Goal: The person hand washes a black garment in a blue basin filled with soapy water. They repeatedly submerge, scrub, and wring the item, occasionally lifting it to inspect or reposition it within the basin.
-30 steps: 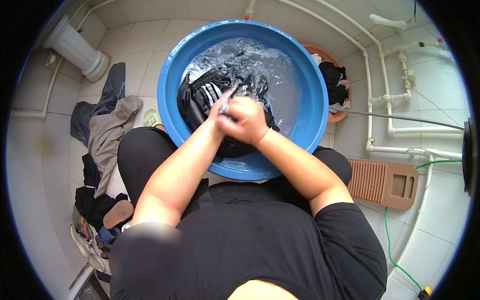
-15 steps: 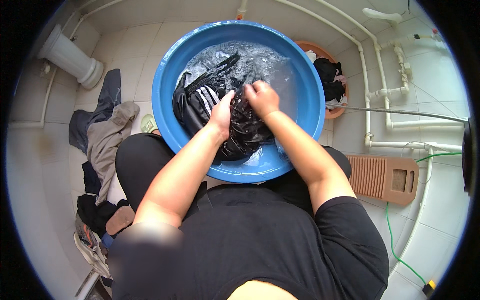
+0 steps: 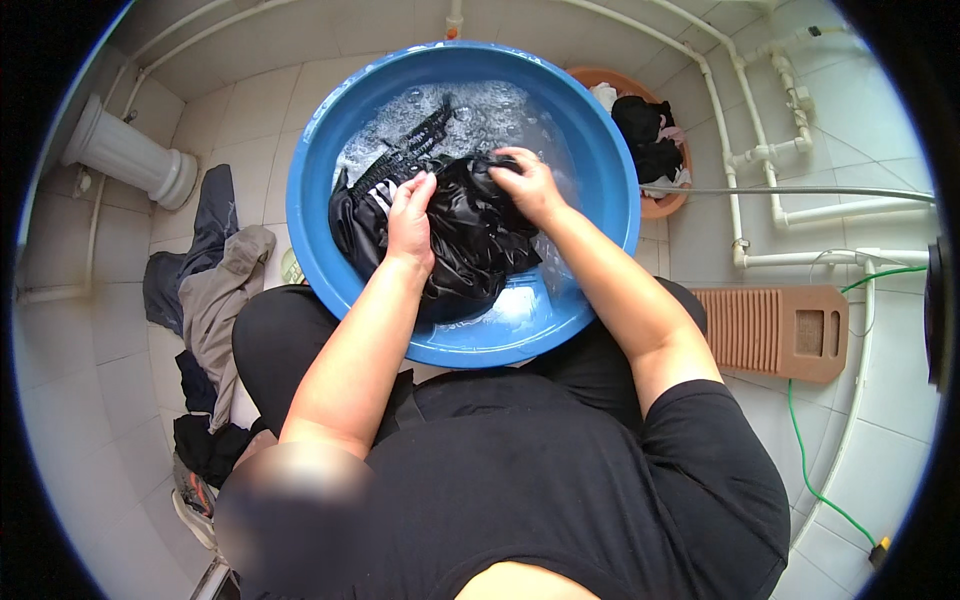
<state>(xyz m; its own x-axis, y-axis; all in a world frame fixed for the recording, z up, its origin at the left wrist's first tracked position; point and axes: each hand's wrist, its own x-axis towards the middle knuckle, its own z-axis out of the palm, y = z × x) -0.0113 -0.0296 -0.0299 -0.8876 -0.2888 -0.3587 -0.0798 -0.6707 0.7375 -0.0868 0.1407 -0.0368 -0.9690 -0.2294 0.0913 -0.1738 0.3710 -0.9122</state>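
Note:
A large blue basin (image 3: 610, 200) of soapy water stands on the tiled floor between my knees. In it lies a wet black garment (image 3: 470, 240) with white stripes on one part. My left hand (image 3: 411, 218) grips the garment's left side, fingers curled over the cloth. My right hand (image 3: 524, 182) clutches a bunched fold at its upper right. The hands are a short way apart, both over the middle of the basin.
An orange basin (image 3: 668, 205) with dark and pale clothes sits behind the blue one at the right. A brown washboard (image 3: 775, 330) lies on the floor to the right. Grey and dark clothes (image 3: 205, 290) are heaped at the left. White pipes (image 3: 745, 160) run along the wall; a green hose (image 3: 805, 460) trails at the right.
My hands were pressed together rubbing the cloth near the basin's near side; they have moved farther out and apart, spreading the black garment between them.

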